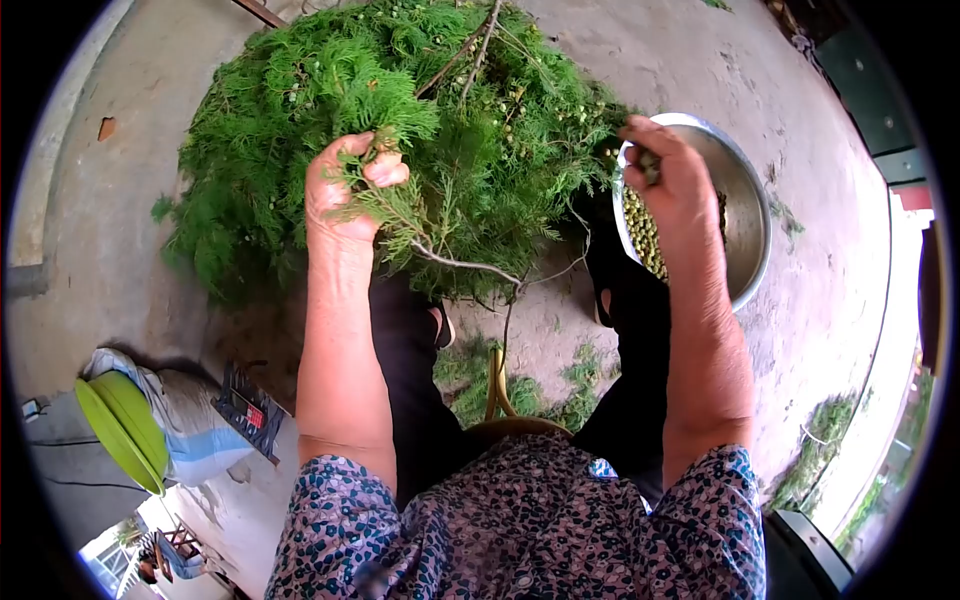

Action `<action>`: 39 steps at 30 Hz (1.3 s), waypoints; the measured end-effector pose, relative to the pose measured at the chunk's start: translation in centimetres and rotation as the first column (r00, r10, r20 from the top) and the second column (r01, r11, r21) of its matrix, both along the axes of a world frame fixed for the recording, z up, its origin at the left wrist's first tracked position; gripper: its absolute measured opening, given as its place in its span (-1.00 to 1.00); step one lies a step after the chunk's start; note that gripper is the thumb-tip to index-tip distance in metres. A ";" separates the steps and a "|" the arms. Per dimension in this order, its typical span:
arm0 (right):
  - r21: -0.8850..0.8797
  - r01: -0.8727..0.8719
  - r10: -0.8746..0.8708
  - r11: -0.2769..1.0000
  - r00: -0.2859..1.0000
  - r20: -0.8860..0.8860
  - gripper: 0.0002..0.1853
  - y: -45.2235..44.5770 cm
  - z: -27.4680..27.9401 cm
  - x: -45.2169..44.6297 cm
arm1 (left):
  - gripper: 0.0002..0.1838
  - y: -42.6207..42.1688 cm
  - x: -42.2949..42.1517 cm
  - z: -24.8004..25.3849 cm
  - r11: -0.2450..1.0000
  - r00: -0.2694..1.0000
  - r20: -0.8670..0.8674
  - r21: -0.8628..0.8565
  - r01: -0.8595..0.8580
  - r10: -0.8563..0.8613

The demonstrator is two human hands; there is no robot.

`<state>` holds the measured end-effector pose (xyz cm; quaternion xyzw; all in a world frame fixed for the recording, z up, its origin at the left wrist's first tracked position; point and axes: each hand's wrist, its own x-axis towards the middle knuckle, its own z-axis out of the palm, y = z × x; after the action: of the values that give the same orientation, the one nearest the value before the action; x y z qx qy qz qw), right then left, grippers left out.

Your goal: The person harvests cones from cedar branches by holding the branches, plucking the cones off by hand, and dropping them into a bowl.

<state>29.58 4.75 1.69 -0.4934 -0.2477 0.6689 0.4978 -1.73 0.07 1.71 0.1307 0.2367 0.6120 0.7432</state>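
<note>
My left hand (345,195) is closed around a leafy conifer branch (400,218) with feathery green foliage and a thin bare stem. Behind it rises a big heap of cut conifer branches (480,185), dotted with small pale-green cones. Over the left rim of a metal bowl (757,215) is my right hand (685,175), its fingers curled round a few small greenish cones (650,165), partly hidden and slightly blurred. Many small green cones (642,235) lie in the bowl, partly covered by my hand and forearm.
Loose green sprigs (460,385) lie on the concrete floor between my feet, by the front of a low seat (515,428). At left, a lime-green basin (125,430) sits against a white-and-blue sack (205,420). More sprigs (815,450) lie at right.
</note>
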 end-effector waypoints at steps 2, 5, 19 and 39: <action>0.003 0.152 -0.149 0.988 0.964 0.221 -0.81 0.3 -0.5 3.0 | -0.85 -0.1 -0.3 0.1 0.999 0.998 0.049 0.017 0.032 -0.033; 0.261 -0.030 -0.176 0.965 0.663 0.728 -0.69 -0.3 -2.1 7.9 | -0.83 0.1 -1.2 -0.3 0.998 0.993 0.098 0.028 0.062 -0.064; 0.021 -0.669 0.291 0.743 0.352 0.890 -0.60 -3.0 -2.0 7.0 | -0.86 0.9 1.0 0.2 0.999 0.940 0.338 0.040 0.029 -0.041; 0.333 -0.334 -0.024 0.882 0.674 0.739 -0.65 -8.0 -5.4 1.5 | -0.87 -1.0 1.0 -0.2 0.905 0.925 -0.064 -0.189 -0.380 0.375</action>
<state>31.06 -3.22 -3.73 -0.5663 -0.6109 0.3856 0.3968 -0.75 -0.98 1.53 0.0158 0.3266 0.7159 0.6169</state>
